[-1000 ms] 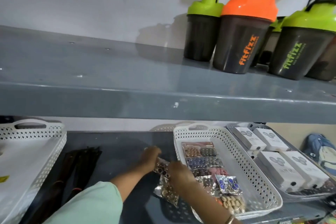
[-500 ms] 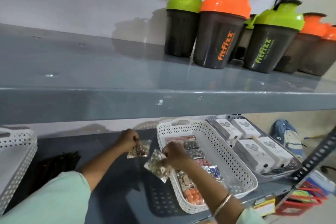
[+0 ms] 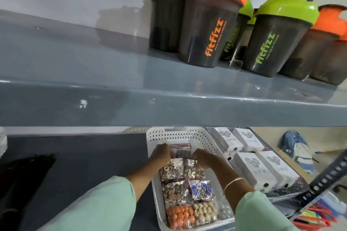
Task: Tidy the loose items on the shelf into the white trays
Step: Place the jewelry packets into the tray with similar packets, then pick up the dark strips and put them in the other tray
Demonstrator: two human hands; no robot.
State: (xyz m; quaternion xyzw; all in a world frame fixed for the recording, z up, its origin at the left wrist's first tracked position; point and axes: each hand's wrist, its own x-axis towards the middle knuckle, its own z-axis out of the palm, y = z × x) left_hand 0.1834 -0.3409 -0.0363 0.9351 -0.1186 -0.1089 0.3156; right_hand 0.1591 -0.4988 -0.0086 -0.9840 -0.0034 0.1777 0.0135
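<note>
A: What's in the white perforated tray (image 3: 206, 139)?
B: Clear bead packets (image 3: 175, 192) in rows.
A: And the hands?
B: Left hand (image 3: 162, 154) and right hand (image 3: 203, 157), fingers curled, each pressing a packet down inside the tray.

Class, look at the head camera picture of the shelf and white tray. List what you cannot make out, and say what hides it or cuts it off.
- Left hand and right hand: fingers curl down onto the packets, so each grip is unclear.
- White tray: far rim is behind the upper shelf.
- Dark bundle: too dim to identify, cut by the left edge.
- Orange bottle: lid top is cut off by the top edge.
</note>
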